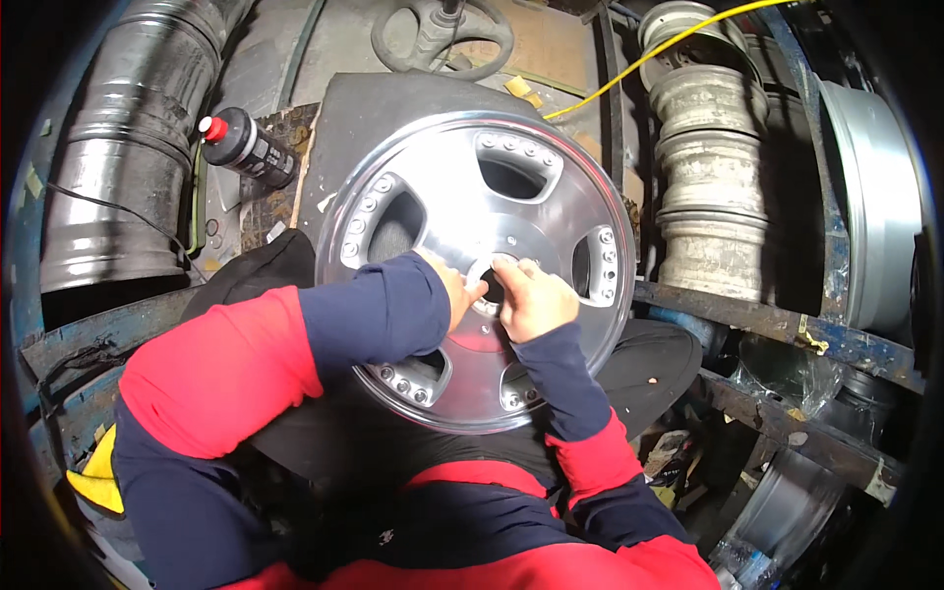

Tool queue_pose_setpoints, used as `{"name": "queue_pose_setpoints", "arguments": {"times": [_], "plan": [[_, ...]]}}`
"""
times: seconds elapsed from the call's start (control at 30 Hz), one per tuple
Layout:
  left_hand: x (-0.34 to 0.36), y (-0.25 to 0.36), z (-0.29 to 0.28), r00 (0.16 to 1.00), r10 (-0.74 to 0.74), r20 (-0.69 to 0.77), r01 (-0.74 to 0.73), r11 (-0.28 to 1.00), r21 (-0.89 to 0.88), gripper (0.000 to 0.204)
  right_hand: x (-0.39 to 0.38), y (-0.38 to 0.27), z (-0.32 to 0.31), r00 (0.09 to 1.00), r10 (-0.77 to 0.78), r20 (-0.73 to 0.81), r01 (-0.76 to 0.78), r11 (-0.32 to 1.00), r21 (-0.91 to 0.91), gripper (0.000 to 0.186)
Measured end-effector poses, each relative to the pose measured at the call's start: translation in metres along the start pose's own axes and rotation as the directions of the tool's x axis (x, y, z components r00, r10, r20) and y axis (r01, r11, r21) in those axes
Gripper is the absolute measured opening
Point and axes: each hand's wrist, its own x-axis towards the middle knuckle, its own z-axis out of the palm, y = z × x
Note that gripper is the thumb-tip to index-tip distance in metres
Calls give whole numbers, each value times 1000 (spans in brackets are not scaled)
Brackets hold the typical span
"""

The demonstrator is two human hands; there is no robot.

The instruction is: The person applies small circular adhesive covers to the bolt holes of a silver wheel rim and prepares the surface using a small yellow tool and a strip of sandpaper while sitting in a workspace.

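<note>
A polished silver alloy wheel (580,182) with several spoke openings and rows of small bolts lies face up in front of me, over my lap. Both hands meet at its centre hole. A short curved whitish piece (479,267) shows at the rim of that hole, between my fingers; its kind is unclear. My left hand (454,291) is closed at the hole's left side, its thumb pointing inward and its fingers partly hidden by the sleeve. From the right, my right hand (538,300) bends its fingers closed at the hole's edge; what they grip is hidden.
Under the wheel is a dark padded surface (369,98). A black bottle with a red cap (246,147) stands left of it. Stacked wheel barrels (128,187) line the left, worn rims (710,177) the right. A steering wheel (442,39) and yellow cable (649,51) are beyond.
</note>
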Motion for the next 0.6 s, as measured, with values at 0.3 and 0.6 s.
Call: {"name": "queue_pose_setpoints", "arguments": {"times": [0.3, 0.6], "plan": [[-10, -1, -11, 999, 36, -24, -35, 999, 41, 61, -7, 5, 1, 997, -76, 22, 78, 994, -81, 32], [-9, -3, -10, 1000, 13, -27, -12, 999, 30, 61, -13, 6, -2, 999, 32, 11, -33, 999, 39, 25]]}}
